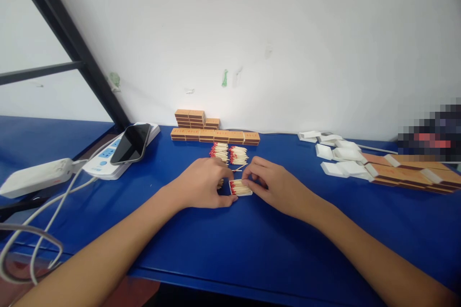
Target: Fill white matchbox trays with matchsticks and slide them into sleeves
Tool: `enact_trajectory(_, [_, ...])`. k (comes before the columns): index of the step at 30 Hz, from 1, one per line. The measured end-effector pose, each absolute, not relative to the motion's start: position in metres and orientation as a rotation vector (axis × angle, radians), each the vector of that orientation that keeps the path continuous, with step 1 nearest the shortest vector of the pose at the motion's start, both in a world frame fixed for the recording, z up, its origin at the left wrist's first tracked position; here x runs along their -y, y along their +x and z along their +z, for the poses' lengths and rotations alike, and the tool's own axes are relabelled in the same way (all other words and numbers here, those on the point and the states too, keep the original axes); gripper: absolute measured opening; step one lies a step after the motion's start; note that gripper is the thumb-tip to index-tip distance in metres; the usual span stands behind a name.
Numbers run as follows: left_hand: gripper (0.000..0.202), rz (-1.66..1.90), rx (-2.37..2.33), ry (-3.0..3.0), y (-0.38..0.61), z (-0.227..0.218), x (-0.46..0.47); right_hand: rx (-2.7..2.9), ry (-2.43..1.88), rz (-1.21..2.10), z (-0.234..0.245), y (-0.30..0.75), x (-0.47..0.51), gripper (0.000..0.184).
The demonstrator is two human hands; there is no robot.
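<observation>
A small white matchbox tray (240, 187) full of red-tipped matches lies on the blue table (230, 240) between my hands. My left hand (203, 184) is curled at the tray's left end, fingers closed against it. My right hand (271, 183) pinches the tray's right end with bent fingers. Just behind the tray lie two loose heaps of matches (230, 153), red heads pointing left.
Orange matchboxes (212, 130) are stacked in rows against the white wall. White empty trays (338, 156) and flat orange sleeves (406, 172) lie at the right. A phone (131, 143) rests on a power strip (108, 158) at the left, with white cables (39, 230) trailing.
</observation>
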State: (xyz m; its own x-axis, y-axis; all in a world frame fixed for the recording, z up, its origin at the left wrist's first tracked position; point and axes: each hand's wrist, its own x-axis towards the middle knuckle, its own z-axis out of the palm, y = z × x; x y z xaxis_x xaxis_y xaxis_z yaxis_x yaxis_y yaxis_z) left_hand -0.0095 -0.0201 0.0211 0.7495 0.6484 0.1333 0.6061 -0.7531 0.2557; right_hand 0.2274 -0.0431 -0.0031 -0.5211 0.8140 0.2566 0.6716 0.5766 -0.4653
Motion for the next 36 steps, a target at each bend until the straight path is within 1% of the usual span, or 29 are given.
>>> enact_trajectory(5, [0.026, 0.327, -0.988, 2.765, -0.009, 0.021, 0.021, 2.27, -1.141, 0.522, -0.003, 0.222, 0.047, 0.009])
enact_trajectory(10, [0.02, 0.335, -0.979, 2.737, -0.008, 0.021, 0.021, 2.375, -0.935, 0.555, -0.004, 0.219, 0.052, 0.029])
enact_trajectory(16, [0.024, 0.336, -0.974, 2.707, -0.009, 0.022, 0.021, 2.376, -0.92, 0.463, -0.004, 0.225, 0.049, 0.035])
enact_trajectory(24, [0.027, 0.339, -0.979, 2.719, -0.01, 0.021, 0.021, 2.406, -0.943, 0.395, -0.003, 0.229, 0.049, 0.033])
enact_trajectory(31, [0.024, 0.335, -0.989, 2.706, -0.01, 0.023, 0.021, 2.485, -0.927, 0.377, 0.003, 0.231, 0.052, 0.03])
enact_trajectory(36, [0.024, 0.337, -0.98, 2.71, -0.01, 0.022, 0.021, 2.532, -0.931, 0.372, 0.007, 0.229, 0.054, 0.031])
